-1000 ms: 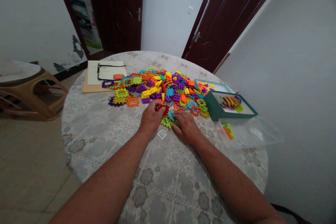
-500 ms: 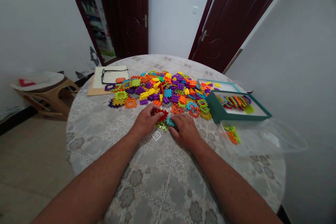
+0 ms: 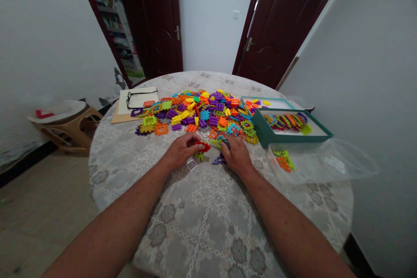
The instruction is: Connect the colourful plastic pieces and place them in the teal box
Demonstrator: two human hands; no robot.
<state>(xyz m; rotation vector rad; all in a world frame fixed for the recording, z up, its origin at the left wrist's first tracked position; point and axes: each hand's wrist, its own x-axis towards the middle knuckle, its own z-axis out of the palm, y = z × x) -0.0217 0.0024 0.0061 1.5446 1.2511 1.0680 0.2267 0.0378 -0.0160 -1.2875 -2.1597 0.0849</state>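
My left hand (image 3: 183,150) is closed on a red toothed building piece (image 3: 205,146), thumb and fingers pinching its left side. A light green piece (image 3: 200,156) shows just under the red one. My right hand (image 3: 237,154) bends its fingers over small pieces at the near edge of the pile; a blue bit and a green piece (image 3: 215,143) show at its fingertips, partly covered. Below those fingertips a purple piece (image 3: 219,159) lies on the cloth. A white window-shaped piece (image 3: 191,164) rests by my left wrist. Beyond both hands spreads the heap of colourful plastic pieces (image 3: 204,115).
A green-sided box (image 3: 265,132) with a row of pieces stands right of the heap, its lid (image 3: 289,105) behind. A clear plastic tub (image 3: 306,169) holds green and orange pieces. Glasses (image 3: 128,100) lie on paper at the left. A stool (image 3: 71,128) stands beside the round table.
My right hand has moved right, away from my left hand, and blue moved with its fingertips. The purple piece now shows on the cloth. My left hand still holds the red piece.
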